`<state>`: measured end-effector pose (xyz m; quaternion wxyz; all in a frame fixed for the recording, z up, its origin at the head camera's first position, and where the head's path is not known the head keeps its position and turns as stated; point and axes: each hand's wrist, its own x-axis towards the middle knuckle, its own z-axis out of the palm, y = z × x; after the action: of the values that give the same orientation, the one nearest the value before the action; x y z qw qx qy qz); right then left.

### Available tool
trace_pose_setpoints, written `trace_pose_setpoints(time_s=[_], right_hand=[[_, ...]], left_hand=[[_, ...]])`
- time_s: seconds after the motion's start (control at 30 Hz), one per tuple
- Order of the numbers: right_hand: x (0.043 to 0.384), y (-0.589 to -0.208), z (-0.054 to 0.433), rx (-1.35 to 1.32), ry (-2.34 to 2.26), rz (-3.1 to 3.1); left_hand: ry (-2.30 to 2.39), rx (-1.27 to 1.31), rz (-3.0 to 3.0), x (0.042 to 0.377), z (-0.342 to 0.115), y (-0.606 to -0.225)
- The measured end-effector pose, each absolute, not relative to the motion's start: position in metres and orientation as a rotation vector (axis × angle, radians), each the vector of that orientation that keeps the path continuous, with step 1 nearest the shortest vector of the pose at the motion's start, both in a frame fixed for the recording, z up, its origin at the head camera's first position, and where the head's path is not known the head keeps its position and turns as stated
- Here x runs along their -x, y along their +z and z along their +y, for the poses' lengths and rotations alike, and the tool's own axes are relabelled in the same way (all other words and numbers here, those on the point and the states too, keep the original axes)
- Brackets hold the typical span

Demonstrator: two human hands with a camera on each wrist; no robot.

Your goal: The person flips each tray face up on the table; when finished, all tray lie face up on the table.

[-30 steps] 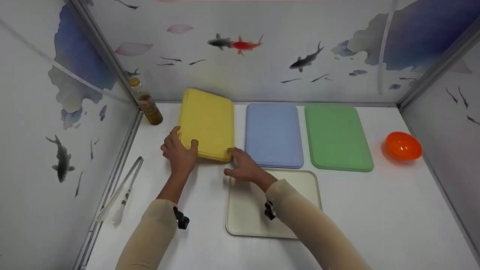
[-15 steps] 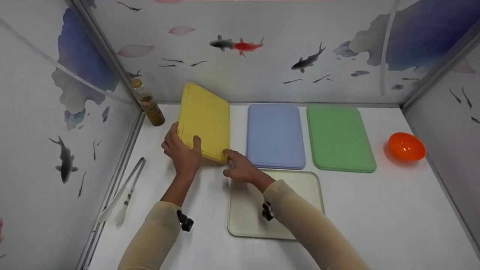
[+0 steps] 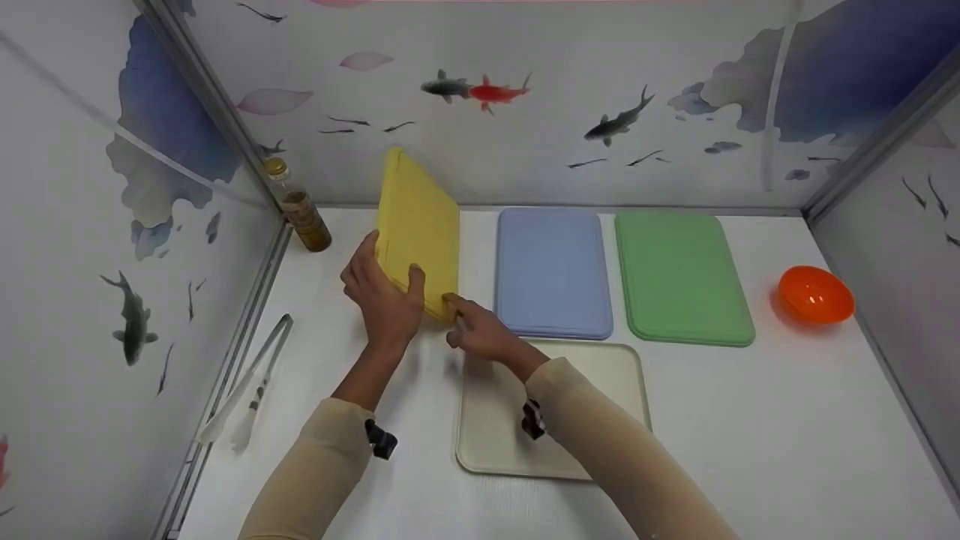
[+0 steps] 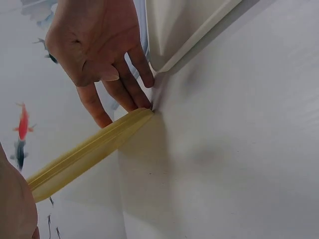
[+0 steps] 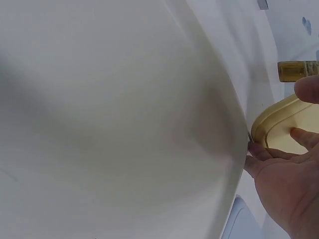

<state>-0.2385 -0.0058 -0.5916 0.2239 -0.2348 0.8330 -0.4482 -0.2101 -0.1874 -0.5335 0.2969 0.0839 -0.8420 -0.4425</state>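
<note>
Tilted up on its right edge is a yellow cutting board (image 3: pixel 420 232) with rounded corners. My left hand (image 3: pixel 388 304) grips its near left side, thumb on the face and fingers round the edge. Fingers of my right hand (image 3: pixel 486 330) touch the board's near right corner. In the right wrist view one finger of the right hand (image 5: pixel 291 186) lies on the face of the yellow board (image 5: pixel 279 122), with others at its edge. The left wrist view shows the yellow board (image 4: pixel 89 149) nearly edge-on. A beige tray (image 3: pixel 517 442) lies partly under the right forearm.
A blue board (image 3: pixel 553 270) and a green board (image 3: pixel 684 277) lie flat to the right. An orange bowl (image 3: pixel 815 295) stands by the right wall. Tongs (image 3: pixel 251 375) lie at the left wall, and an oil bottle (image 3: pixel 304 217) stands in the back left corner.
The yellow board has tilted steadily steeper, its left side rising and swinging right. My left hand has moved up and right with it; my right hand stays at the corner.
</note>
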Motion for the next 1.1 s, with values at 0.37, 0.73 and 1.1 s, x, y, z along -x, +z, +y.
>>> trace_pose_setpoints(time_s=[0.37, 0.73, 1.1], right_hand=[[0.241, -0.575, -0.002, 0.576, -1.388, 2.249], [0.248, -0.512, -0.012, 0.573, -1.633, 2.152], [0.26, -0.482, -0.013, 0.715, -1.665, 2.314]], left_hand=[[-1.279, -0.142, -2.203, 0.206, -0.175, -0.524], [-1.353, 0.001, -2.186, 0.207, -0.161, -0.52], [-1.365, 0.089, -2.229, 0.208, -0.154, -0.519]])
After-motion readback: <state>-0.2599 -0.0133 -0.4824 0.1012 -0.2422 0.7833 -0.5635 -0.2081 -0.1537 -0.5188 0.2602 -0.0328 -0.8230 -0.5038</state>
